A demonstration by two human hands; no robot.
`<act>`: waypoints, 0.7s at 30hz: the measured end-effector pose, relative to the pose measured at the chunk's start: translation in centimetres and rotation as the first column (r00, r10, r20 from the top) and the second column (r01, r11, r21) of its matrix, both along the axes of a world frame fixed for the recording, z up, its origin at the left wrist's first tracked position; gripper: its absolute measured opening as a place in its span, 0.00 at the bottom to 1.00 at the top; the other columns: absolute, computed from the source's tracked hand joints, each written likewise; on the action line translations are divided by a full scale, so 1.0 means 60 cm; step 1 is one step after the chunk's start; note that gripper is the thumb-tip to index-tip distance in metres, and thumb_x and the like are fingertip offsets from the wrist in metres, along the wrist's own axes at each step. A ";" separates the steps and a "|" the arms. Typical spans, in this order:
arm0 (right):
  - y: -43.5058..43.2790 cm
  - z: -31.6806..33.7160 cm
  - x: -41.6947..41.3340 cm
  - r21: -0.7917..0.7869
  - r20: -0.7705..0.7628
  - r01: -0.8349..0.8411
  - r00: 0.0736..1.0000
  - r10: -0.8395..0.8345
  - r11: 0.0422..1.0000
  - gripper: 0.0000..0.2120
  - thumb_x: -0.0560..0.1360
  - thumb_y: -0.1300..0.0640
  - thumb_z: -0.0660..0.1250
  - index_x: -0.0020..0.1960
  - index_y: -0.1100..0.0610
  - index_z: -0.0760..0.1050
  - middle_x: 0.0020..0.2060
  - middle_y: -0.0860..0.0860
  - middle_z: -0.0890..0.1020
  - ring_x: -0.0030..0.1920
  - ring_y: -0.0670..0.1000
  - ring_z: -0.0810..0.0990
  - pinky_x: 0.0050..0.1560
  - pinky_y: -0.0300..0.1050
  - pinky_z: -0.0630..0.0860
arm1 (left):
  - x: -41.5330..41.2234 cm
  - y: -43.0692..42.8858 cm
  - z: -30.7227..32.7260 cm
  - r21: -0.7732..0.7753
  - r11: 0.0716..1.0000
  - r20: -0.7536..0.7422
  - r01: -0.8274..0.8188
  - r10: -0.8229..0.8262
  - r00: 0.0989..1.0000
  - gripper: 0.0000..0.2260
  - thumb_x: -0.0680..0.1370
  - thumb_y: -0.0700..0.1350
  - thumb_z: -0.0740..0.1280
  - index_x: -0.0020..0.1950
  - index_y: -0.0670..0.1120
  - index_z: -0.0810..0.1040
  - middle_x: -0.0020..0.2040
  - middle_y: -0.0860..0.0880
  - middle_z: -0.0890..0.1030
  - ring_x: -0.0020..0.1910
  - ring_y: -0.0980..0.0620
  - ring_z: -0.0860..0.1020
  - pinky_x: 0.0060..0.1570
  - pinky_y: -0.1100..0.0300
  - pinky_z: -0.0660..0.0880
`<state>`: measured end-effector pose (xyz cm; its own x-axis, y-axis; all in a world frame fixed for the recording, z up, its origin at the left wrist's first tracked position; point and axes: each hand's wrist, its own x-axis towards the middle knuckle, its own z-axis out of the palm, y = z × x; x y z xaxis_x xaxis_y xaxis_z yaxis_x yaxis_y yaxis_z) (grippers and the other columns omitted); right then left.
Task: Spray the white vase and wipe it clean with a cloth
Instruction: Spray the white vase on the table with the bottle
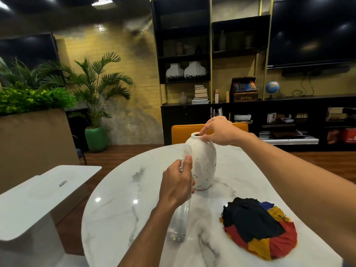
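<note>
A white vase [204, 160] with small dark speckles stands upright on the round marble table [123, 205], near its far side. My right hand [218, 131] pinches the vase's rim at the top. My left hand [178, 182] grips a clear spray bottle [180, 222] just left of the vase, its head at the vase's shoulder and a finger over the top. A crumpled cloth [258, 227] in black, red, yellow and blue lies on the table to the right, nearer to me.
An orange chair back [181, 132] stands behind the table. A white side table [38, 197] is at the left. Potted plants [96, 89] stand at the far left. Dark shelving [269, 116] with books and vases lines the back wall.
</note>
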<state>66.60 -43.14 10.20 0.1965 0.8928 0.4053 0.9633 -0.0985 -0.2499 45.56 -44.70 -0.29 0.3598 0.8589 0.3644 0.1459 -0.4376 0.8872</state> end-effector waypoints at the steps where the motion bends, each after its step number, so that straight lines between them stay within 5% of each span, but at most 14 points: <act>1: 0.002 -0.001 0.001 -0.006 0.050 0.028 0.998 -0.028 1.000 0.11 0.76 0.41 0.70 0.55 0.43 0.84 0.64 0.46 0.76 0.70 0.53 0.64 0.69 0.59 0.61 | 0.001 0.000 -0.001 0.004 1.000 -0.006 -0.001 0.001 1.000 0.22 0.83 0.64 0.56 0.49 0.47 0.78 0.42 0.44 0.83 0.34 0.49 0.82 0.29 0.62 0.77; 10: 0.004 -0.004 -0.013 0.048 0.069 0.054 0.996 -0.058 0.997 0.06 0.75 0.43 0.71 0.50 0.43 0.82 0.65 0.47 0.72 0.70 0.52 0.61 0.72 0.56 0.55 | 0.001 0.000 -0.003 -0.011 1.000 -0.001 0.008 -0.008 1.000 0.20 0.83 0.64 0.56 0.51 0.49 0.76 0.44 0.44 0.83 0.35 0.48 0.81 0.29 0.61 0.77; 21: 0.003 -0.009 -0.032 0.042 0.024 0.060 0.998 -0.061 0.997 0.09 0.77 0.41 0.69 0.53 0.42 0.82 0.66 0.48 0.73 0.70 0.53 0.64 0.70 0.57 0.59 | -0.012 0.001 -0.001 -0.041 0.999 0.044 -0.017 0.019 0.999 0.20 0.84 0.62 0.55 0.50 0.49 0.78 0.37 0.43 0.83 0.31 0.47 0.82 0.32 0.55 0.81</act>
<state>64.70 -42.94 9.68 0.2392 0.8619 0.4472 0.9619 -0.1473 -0.2305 44.86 -44.62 -0.34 0.3287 0.8795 0.3441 0.1138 -0.3986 0.9101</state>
